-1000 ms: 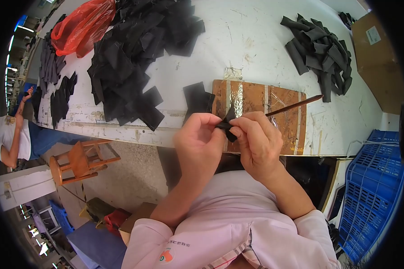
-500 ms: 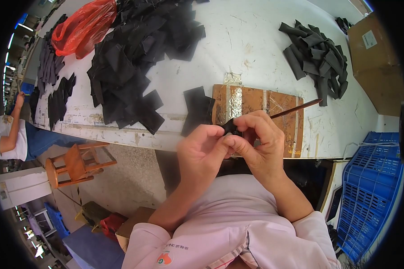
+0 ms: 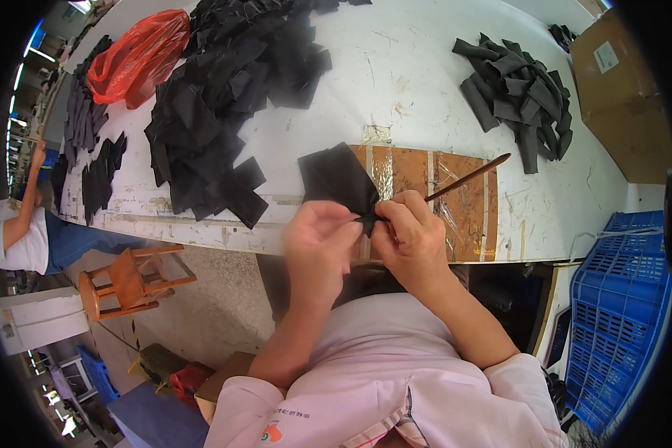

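Note:
A piece of black fabric point(image 3: 339, 178) spreads out in front of my hands, its near end gathered into a narrow bunch. My left hand point(image 3: 315, 237) pinches that bunch between thumb and fingers. Close against it, my right hand point(image 3: 412, 237) is closed on the same bunch with thumb and index finger. A thin dark brown stick point(image 3: 469, 179) with a pointed tip juts up and right from behind my right hand; its lower end is hidden there. Under the hands lies a brown board point(image 3: 467, 213) with strips of clear tape, at the table's near edge.
A large heap of black fabric pieces point(image 3: 201, 127) covers the table's left part, with a red plastic bag point(image 3: 138, 60) beside it. Dark grey folded pieces point(image 3: 526, 97) are piled at right, near a cardboard box point(image 3: 620, 97). Blue crates point(image 3: 616, 313) stand lower right; a wooden stool point(image 3: 131, 280), left.
My hands have shifted slightly left and down, turning palms downward. The fabric now extends from the fingers over the board's left end. The stick has moved left with my right hand.

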Motion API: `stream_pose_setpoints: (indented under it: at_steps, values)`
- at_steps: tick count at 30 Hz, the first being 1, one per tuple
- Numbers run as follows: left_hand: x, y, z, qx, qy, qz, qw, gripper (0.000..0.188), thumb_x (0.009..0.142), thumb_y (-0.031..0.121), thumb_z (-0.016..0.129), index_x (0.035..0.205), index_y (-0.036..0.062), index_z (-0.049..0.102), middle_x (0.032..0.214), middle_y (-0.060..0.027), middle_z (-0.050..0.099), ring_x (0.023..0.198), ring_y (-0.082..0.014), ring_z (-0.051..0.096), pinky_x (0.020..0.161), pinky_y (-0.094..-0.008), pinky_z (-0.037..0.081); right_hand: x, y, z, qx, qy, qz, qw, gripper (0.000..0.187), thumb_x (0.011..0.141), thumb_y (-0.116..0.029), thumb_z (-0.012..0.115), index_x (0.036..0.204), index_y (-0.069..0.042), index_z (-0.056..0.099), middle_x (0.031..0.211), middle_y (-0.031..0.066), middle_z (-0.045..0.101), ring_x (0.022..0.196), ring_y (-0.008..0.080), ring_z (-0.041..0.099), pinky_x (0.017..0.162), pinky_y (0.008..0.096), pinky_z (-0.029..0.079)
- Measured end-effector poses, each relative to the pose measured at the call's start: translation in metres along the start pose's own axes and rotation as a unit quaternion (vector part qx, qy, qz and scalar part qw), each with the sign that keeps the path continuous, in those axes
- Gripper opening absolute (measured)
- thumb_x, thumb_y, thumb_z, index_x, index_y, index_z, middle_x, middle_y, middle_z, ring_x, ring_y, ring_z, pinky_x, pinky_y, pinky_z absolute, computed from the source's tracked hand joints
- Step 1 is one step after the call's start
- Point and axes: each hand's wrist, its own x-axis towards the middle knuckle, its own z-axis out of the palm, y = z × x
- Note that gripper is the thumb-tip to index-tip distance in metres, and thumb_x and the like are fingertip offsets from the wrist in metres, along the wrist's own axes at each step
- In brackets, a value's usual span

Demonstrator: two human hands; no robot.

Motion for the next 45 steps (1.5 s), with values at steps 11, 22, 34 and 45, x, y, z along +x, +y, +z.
stream_pose_setpoints:
  at_steps: [11,22,34,45]
  values:
    - [0.008,-0.016,0.008,0.237,0.001,0.298,0.925,0.024,0.067,-0.013,0.049,0.087,-0.0001,0.051,0.081,-0.0074,0.056,0.056,-0.0031,0.046,0.046,-0.0161,0.036,-0.006,0.006,-0.015,0.696,-0.166,0.395,0.577,0.010,0.083,-0.016,0.058,0.079,-0.008,0.055,0.066,-0.0049,0.047,0.056,0.0026,0.039,0.048,0.0183,0.029]
    - [-0.018,0.020,0.013,-0.199,-0.427,-0.212,0.856,0.035,0.070,-0.011,0.053,0.103,0.0000,0.049,0.084,-0.0058,0.056,0.055,-0.0049,0.048,0.048,-0.0160,0.038,-0.016,0.011,-0.033,0.667,-0.056,0.198,0.716,0.008,0.082,-0.009,0.057,0.078,-0.003,0.054,0.090,0.0028,0.051,0.076,0.0084,0.048,0.069,0.0223,0.041]
    - [-0.022,0.013,0.077,0.085,-0.137,0.257,0.953,0.010,0.082,0.000,0.055,0.089,-0.0014,0.048,0.077,-0.0103,0.058,0.047,-0.0039,0.047,0.038,-0.0156,0.036,0.019,-0.015,-0.099,0.267,0.034,0.140,0.953,0.007,0.080,-0.003,0.056,0.076,-0.001,0.051,0.070,0.0073,0.053,0.062,0.0128,0.052,0.052,0.0234,0.042]
    - [0.000,0.053,0.087,-0.295,-0.455,-0.009,0.840,0.054,0.072,-0.001,0.051,0.123,-0.0019,0.031,0.070,-0.0049,0.047,0.036,-0.0029,0.033,0.032,-0.0163,0.022,0.070,-0.052,-0.137,0.448,-0.106,0.078,0.884,0.019,0.085,-0.017,0.056,0.077,-0.001,0.053,0.070,-0.0004,0.052,0.065,0.0045,0.043,0.058,0.0197,0.038]
